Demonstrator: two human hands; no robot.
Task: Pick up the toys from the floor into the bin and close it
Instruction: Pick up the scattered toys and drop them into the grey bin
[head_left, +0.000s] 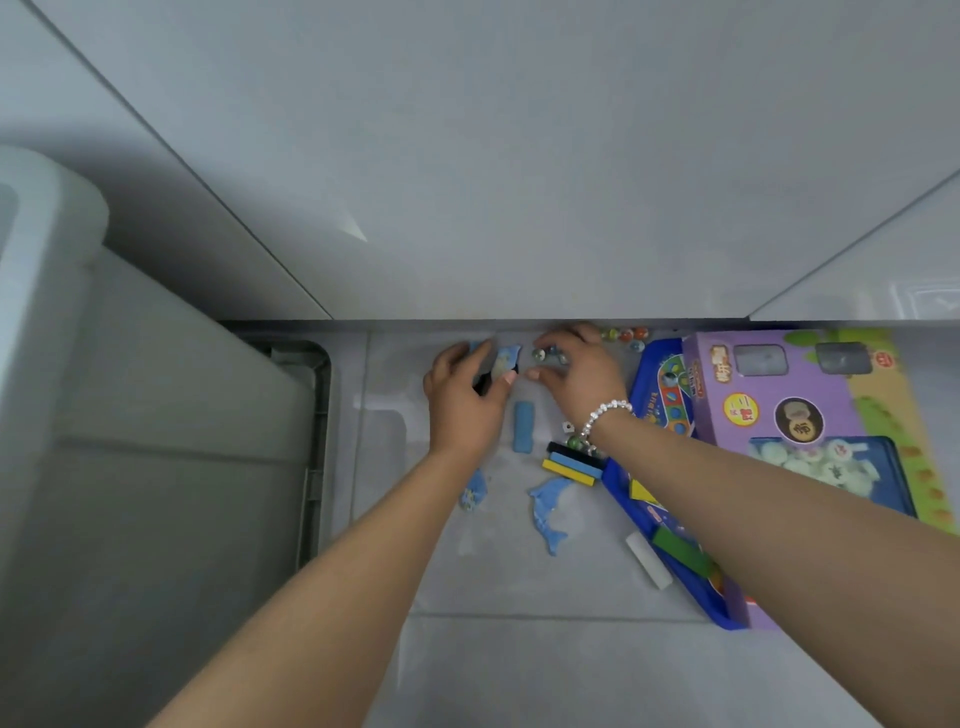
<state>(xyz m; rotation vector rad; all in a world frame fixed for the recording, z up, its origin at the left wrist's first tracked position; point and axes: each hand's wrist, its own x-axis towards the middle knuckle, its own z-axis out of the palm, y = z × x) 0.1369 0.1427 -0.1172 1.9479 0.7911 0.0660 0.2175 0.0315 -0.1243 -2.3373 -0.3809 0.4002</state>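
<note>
The grey bin (156, 441) sits far left on the floor, lid up, well left of the purple game box (810, 415). Between them, the left hand (465, 395) grips a blue dolphin piece (506, 361), and just beside it the right hand (582, 371) curls over some marbles (545, 356). More toys, like the bigger dolphin (553, 512) and colored blocks (571, 462), lie loose beside the box.

Purple game box (810, 410): Chinese characters in a yellow circle, on a round brown chess-piece picture, and in the top corner, all too blurred to read. Blue game board (662, 400) has print, also illegible. No readable numbers.
</note>
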